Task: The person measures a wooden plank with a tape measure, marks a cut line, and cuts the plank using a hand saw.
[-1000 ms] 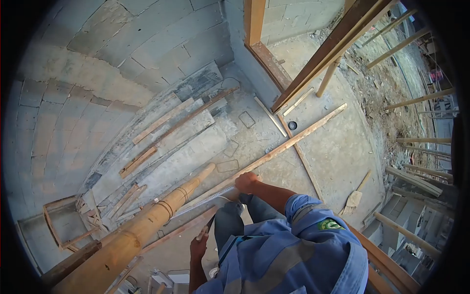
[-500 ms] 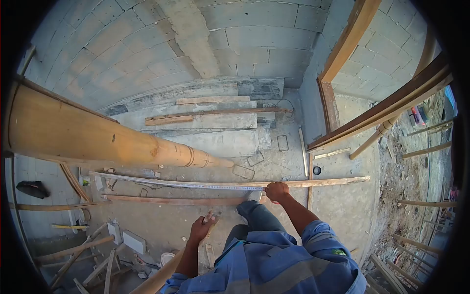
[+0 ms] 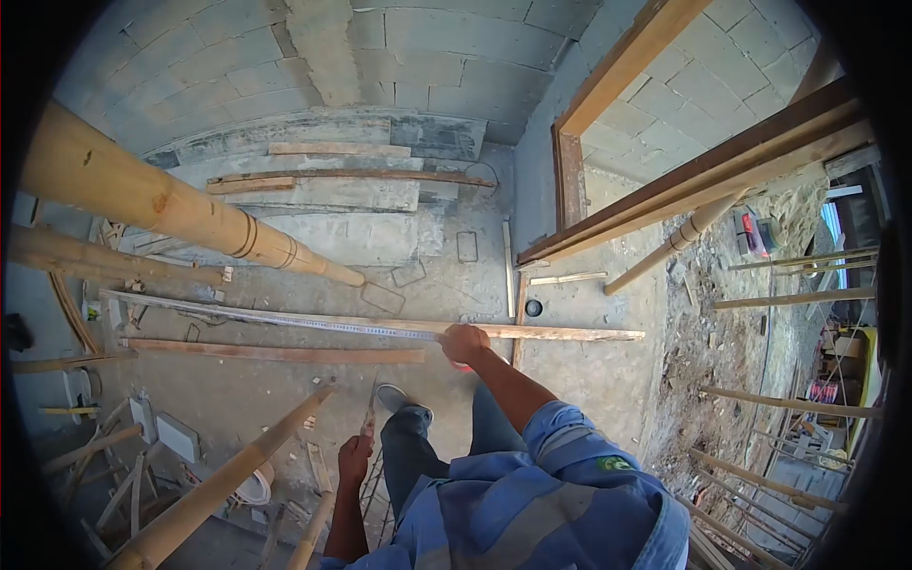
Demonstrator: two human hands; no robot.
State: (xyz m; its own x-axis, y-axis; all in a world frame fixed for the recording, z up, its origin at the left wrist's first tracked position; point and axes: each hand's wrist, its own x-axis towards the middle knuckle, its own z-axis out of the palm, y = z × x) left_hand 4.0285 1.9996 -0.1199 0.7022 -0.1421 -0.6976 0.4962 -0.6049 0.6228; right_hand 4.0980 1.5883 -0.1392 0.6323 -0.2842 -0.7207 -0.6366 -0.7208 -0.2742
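We look down on a building site where a right hand closes around the near end of a tape measure, its pale blade running out to the left along a long timber batten on the concrete floor. The left hand, lower down, grips a narrow tool, perhaps a handsaw, though we see it poorly. A shorter plank lies beside the batten, near a slanting bamboo pole.

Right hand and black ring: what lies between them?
In the head view, the plank and a thin strip crossing it lie between right hand and ring.
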